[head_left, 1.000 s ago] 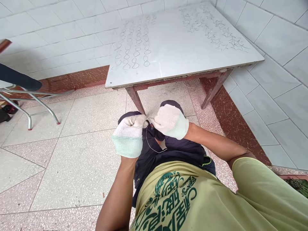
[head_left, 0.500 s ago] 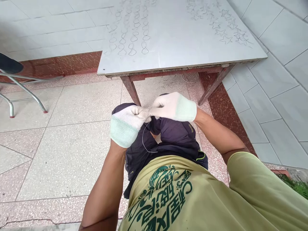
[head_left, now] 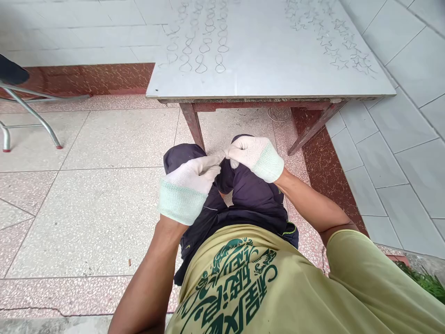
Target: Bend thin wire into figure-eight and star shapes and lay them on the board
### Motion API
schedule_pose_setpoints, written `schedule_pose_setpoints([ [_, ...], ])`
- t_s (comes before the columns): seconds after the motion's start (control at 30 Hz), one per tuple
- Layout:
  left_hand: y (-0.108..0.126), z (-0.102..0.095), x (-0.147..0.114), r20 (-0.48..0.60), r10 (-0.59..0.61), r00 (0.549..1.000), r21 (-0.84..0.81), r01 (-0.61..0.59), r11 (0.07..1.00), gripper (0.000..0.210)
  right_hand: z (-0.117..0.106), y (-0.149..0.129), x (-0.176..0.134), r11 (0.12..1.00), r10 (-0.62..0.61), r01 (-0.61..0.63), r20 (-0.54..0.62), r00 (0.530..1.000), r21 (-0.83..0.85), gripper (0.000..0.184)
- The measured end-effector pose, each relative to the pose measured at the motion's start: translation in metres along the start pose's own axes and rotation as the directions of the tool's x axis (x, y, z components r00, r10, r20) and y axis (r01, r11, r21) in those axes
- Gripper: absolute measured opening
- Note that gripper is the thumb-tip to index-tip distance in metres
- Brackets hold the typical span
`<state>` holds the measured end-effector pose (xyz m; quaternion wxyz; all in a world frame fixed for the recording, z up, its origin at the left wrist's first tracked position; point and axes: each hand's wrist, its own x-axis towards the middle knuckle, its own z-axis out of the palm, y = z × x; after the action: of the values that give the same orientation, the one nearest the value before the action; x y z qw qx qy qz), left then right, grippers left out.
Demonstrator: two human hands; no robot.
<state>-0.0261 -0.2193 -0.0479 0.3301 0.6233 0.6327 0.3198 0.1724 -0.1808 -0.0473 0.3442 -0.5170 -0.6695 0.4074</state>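
Note:
Both hands wear white knit gloves with pale green cuffs and meet above my knees. My left hand [head_left: 191, 183] pinches a thin wire [head_left: 221, 157] between thumb and forefinger. Close beside it, my right hand [head_left: 253, 154] has its fingers closed at the wire's other side. A small bent part of the wire shows in the narrow gap between the fingertips. One loose wire end lies over the dark trousers below my left hand. The rest of the wire is hidden by the gloves.
Ahead stands a white-topped table [head_left: 257, 86] on red wooden legs. Figure-eight wire shapes [head_left: 200, 64] lie in rows at its left, star-shaped wires [head_left: 339, 62] at its right. A metal-legged stool [head_left: 38, 116] is at far left. A tiled wall [head_left: 410, 93] borders the right.
My hands have drawn slightly apart from touching, and the bent wire now shows between them. The long wire curve below my left hand is now mostly out of sight. The view has shifted slightly.

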Motion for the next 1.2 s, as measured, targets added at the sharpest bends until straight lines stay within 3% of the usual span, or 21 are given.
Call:
schedule_pose_setpoints([
  [0.17,-0.006,-0.003,-0.002,0.061,0.172,0.983,0.163,-0.179,0.970,0.028,0.001,0.010,0.001,0.995,0.001,-0.008,0.065,0.998,0.103,0.037],
  [0.43,-0.006,0.001,-0.003,0.094,0.195,0.976,0.233,-0.212,0.949,0.033,0.002,0.001,0.006,0.980,0.065,-0.085,0.114,0.991,0.179,0.036],
  [0.57,-0.001,0.001,-0.002,0.052,0.220,0.974,0.301,-0.225,0.926,0.033,0.000,-0.001,0.008,0.963,0.054,-0.092,0.153,0.987,0.254,0.032],
  [0.73,0.012,0.000,0.001,0.159,0.227,0.961,0.345,-0.270,0.899,0.031,-0.002,-0.005,0.009,0.922,0.097,-0.162,0.195,0.976,0.351,0.032],
  [0.9,0.010,0.001,0.004,0.103,0.275,0.956,0.374,-0.294,0.880,0.033,-0.003,-0.010,0.011,0.882,0.168,-0.252,0.233,0.958,0.398,0.035],
  [1.07,0.006,0.001,0.002,0.115,0.261,0.958,0.361,-0.286,0.888,0.035,-0.007,-0.011,0.013,0.877,0.152,-0.228,0.206,0.967,0.424,0.031],
  [1.2,0.004,0.001,-0.001,-0.002,0.227,0.974,0.358,-0.211,0.910,0.033,-0.010,-0.013,0.013,0.896,0.143,-0.211,0.196,0.970,0.390,0.029],
])
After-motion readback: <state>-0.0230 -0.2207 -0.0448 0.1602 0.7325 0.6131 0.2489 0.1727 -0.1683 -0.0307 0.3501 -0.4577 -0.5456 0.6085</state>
